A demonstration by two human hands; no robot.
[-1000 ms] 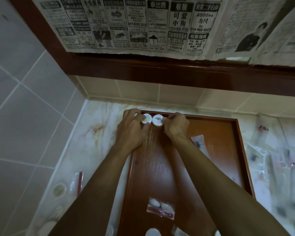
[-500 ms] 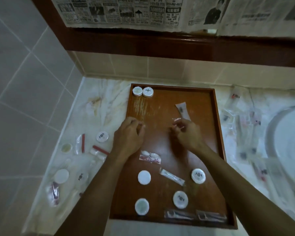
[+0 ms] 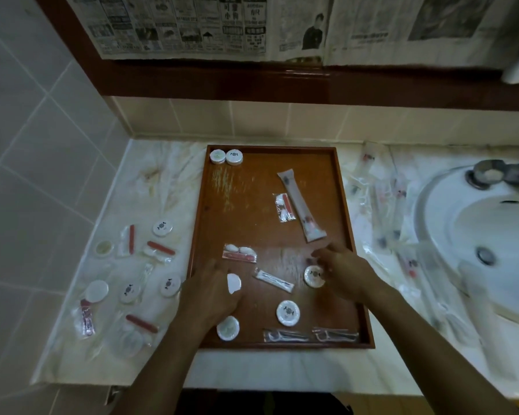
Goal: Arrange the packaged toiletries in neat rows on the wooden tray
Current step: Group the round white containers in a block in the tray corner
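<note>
Newspaper sheets (image 3: 210, 25) hang along the wall above the table (image 3: 270, 369); their print is Chinese characters in boxed adverts, too small to read surely, and the round toiletry packs bear a dark mark that cannot be made out. The left hand (image 3: 210, 298) lies over the near left part of the wooden tray (image 3: 346, 223), fingers curled down around a plain white round pack (image 3: 233, 283), which shows only in part beside the knuckles. The right hand (image 3: 343, 272) is blurred; its fingers are loosely spread and reach a marked round pack (image 3: 313, 276), though whether they grip it cannot be told. On the tray, two round packs (image 3: 226, 157) sit side by side, touching, in the far left corner. Mid-tray lie a long sachet (image 3: 301, 206) at a slant, a small clear packet (image 3: 283, 207) just beside it, a red-and-white packet (image 3: 240, 253) and a thin wrapped stick (image 3: 273, 280). Near the front rim are two more round packs (image 3: 287, 313) and two clear flosser packets (image 3: 310, 335). More packs (image 3: 132, 265) lie scattered on the table left of the tray, and a basin (image 3: 477, 247) sits to the right.
</note>
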